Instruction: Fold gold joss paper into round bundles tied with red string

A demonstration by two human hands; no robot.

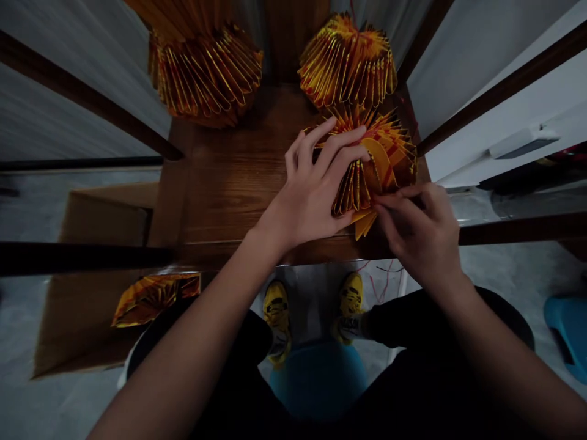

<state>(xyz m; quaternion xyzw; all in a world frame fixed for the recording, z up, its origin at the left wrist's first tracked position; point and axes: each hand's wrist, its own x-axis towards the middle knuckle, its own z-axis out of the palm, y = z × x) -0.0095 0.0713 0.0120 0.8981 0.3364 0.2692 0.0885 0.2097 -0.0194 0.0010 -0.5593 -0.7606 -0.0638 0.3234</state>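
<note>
A fan-shaped bundle of folded gold-and-red paper [389, 150] lies near the front right of a small wooden table [229, 177]. My left hand [316, 183] rests on top of it, fingers curved and pressing it down. My right hand [419, 226] is at the bundle's near edge, fingers pinched together on a folded paper piece or thin red thread; which one is too small to tell.
Two finished folded paper bundles stand at the back of the table, one at the left [206, 67] and one at the right [348, 61]. A cardboard box [92, 287] with more gold paper [156, 296] sits on the floor to the left. A blue stool [568, 330] is at the right.
</note>
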